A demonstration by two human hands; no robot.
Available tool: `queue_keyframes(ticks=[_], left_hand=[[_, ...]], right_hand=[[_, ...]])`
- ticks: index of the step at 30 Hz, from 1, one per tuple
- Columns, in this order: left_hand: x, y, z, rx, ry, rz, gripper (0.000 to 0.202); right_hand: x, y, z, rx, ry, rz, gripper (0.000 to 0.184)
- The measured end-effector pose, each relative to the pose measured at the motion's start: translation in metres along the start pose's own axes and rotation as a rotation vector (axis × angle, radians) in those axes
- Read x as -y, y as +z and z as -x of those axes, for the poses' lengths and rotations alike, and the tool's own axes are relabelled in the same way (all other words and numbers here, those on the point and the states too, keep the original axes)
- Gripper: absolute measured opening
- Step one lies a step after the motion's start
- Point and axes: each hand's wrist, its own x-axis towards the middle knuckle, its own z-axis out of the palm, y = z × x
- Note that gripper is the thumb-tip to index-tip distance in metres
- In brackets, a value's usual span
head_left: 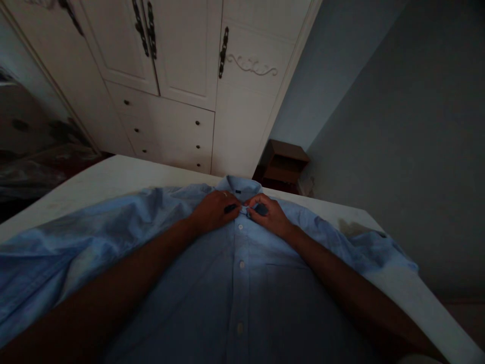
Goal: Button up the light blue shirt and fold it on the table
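A light blue button-up shirt (212, 283) lies front side up, its sleeves spread to both sides. My left hand (215, 210) and my right hand (269, 215) meet at the top of the button placket, just below the collar (244, 186). Both are closed, with fingers pinching the fabric at the collar opening. A ring shows on my left hand. Below my fingers, several white buttons run down the front, the uppermost visible button (240, 227) close to my hands. My fingertips partly hide the spot they pinch.
The shirt rests on a white table (129, 172). Beyond its far edge stands a white wardrobe (182, 86) with dark handles and drawers. A brown wooden nightstand (284, 162) is near the grey wall at right. Dim, plastic-covered items (34, 172) lie at far left.
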Motion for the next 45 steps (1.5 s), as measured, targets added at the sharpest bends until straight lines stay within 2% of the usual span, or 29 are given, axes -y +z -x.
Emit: queue_keyframes(ticks=[5,10,14,24,30,36,41,45], left_hand=[[0.0014,0.0014,-0.0002,-0.018,0.010,0.004,0.022],[0.0013,0.0017,-0.0005,-0.005,0.011,0.011,0.021],[-0.0003,0.0006,-0.0002,-0.006,-0.014,0.019,0.019],[0.0047,-0.0005,0.0020,-0.046,0.048,0.157,0.017],[0.0018,-0.0030,0.0006,0.014,0.067,0.103,0.020],[-0.0017,-0.0049,-0.0011,0.068,0.083,0.048,0.019],[0.0021,-0.0012,0.0012,0.006,0.071,0.105,0.017],[0.0041,0.0016,0.0011,-0.046,0.019,0.177,0.015]], right_hand=[[-0.0003,-0.0020,0.0018,0.038,-0.033,0.079,0.017],[0.0031,-0.0001,0.0020,0.007,-0.105,0.213,0.009],[0.0037,0.0017,0.0022,-0.012,-0.092,0.200,0.009],[0.0021,-0.0017,0.0042,0.005,-0.093,0.159,0.013],[0.0005,-0.0048,0.0021,0.015,-0.212,0.209,0.012],[0.0001,-0.0045,0.0028,0.015,-0.202,0.226,0.016],[-0.0004,-0.0029,0.0028,-0.081,-0.136,0.166,0.018],[-0.0003,-0.0073,0.0022,-0.086,-0.221,0.300,0.024]])
